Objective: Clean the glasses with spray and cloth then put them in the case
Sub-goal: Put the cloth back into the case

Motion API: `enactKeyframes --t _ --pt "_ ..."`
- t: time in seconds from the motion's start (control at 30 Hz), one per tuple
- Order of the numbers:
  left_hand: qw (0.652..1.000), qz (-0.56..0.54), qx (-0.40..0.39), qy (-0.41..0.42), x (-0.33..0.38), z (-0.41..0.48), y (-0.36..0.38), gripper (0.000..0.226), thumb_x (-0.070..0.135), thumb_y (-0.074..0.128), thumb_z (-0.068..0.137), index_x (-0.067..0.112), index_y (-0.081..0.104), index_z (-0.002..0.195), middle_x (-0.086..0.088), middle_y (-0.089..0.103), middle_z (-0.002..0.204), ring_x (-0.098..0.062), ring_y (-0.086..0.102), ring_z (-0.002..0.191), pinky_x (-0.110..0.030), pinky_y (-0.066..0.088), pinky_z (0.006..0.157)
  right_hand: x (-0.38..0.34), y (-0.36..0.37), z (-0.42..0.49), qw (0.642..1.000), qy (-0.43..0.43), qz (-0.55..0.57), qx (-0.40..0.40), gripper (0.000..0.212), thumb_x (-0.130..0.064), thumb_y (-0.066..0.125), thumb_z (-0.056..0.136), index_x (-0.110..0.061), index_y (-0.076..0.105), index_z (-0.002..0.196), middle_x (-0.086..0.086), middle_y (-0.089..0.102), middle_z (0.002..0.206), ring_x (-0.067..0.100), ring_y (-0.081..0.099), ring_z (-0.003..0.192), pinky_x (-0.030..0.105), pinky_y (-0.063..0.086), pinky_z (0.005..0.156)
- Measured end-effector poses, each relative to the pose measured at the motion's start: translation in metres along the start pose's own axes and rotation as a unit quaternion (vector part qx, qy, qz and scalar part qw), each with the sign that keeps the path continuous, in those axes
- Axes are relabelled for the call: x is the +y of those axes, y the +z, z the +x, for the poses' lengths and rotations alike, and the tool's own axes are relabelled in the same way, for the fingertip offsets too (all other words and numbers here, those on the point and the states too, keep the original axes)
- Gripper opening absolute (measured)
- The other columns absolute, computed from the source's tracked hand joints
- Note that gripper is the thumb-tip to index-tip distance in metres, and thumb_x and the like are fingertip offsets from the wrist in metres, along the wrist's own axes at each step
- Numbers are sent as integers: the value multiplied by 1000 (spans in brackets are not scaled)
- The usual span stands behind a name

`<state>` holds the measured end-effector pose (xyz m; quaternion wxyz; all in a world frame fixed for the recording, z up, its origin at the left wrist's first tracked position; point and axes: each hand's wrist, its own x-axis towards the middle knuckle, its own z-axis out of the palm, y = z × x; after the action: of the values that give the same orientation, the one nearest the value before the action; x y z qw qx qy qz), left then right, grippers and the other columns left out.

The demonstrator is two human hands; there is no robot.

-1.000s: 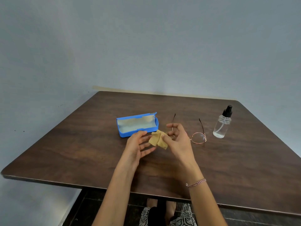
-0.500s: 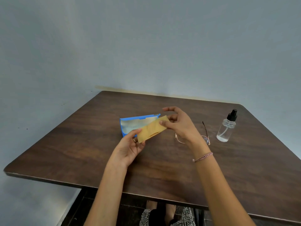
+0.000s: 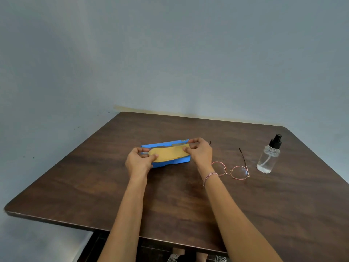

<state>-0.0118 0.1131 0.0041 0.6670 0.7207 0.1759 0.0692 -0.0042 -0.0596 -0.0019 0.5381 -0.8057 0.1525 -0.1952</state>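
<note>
The yellow cloth (image 3: 169,154) is stretched lengthwise over the open blue case (image 3: 175,162), covering most of its inside. Whether it touches the lining cannot be told. The left hand (image 3: 138,162) sits at the case's left end and pinches that end of the cloth between thumb and fingers. The right hand (image 3: 201,152) sits at the case's right end and pinches the other end the same way, its other fingers curled.

The glasses (image 3: 239,172) lie on the table (image 3: 188,205) just right of the case, apart from it, with their arms unfolded and pointing toward the far edge. The right wrist crosses in front of their left lens. The spray bottle (image 3: 268,157) stands upright further right of the case, beyond the glasses and near the table's right edge.

The case lies mid-table, well apart from every edge. A wide stretch of wood runs from it to the left edge and to the near edge, where both forearms cross.
</note>
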Motion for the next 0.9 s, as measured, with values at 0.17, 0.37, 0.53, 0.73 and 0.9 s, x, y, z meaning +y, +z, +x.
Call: enactKeyframes --t 0.17,0.37,0.53,0.73,0.9 --pt "991 97 79 52 -1 3 10 36 18 81 71 20 56 96 0 64 96 -15 57 88 -30 46 71 6 12 5 998 -17 -57 6 28 -14 75 78 -16 59 101 -3 63 87 10 58 80 16 38 56" --pt "972 177 115 104 -11 5 15 42 20 78 74 21 54 110 1 69 102 -22 62 98 -36 48 78 13 23 7 981 -56 -182 33 35 -24 72 82 -21 51 110 -3 64 93 15 60 88 29 48 65" --pt "954 217 136 153 -14 5 17 43 19 75 76 21 53 113 2 69 99 -23 62 98 -36 47 78 17 24 8 964 -85 -248 52 41 -29 73 80 -23 46 111 -1 63 93 16 57 89 31 47 65" --pt "945 228 154 176 -15 5 20 52 14 74 78 23 47 122 0 68 97 -24 63 95 -36 47 77 19 24 7 958 -98 -261 64 41 -29 74 79 -24 46 109 -3 62 92 14 54 91 29 46 63" --pt "938 243 157 190 -18 7 24 54 15 74 79 24 46 124 -1 68 98 -24 62 97 -35 45 72 18 26 5 960 -99 -252 74 38 -29 72 81 -24 46 108 -2 61 91 15 55 91 33 52 67"
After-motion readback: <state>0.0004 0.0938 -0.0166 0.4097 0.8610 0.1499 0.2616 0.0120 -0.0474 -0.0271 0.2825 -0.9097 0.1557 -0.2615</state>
